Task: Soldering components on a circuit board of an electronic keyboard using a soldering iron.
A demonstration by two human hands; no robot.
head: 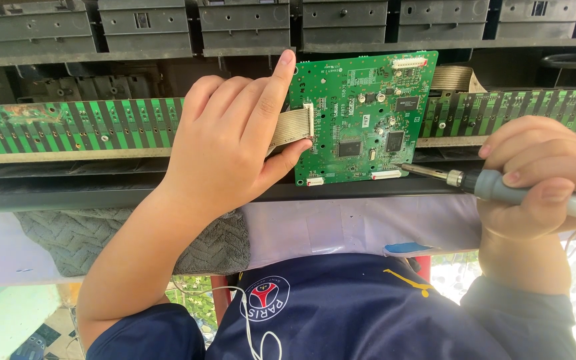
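Left hand [225, 143] fingers pinch ribbon cable [291, 128] at green circuit board [365, 117] left edge. Right hand [541, 177] fingers wrapped around soldering iron [501, 188], tip touching board's lower edge.

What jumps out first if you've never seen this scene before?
A square green circuit board studded with black chips sits at the centre. The left hand steadies its left edge by a grey ribbon cable, and the right hand holds a grey-handled soldering iron, tip at the board's lower right edge.

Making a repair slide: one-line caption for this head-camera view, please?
Left hand steadies a green circuit board while right hand brings a soldering iron to its lower edge.
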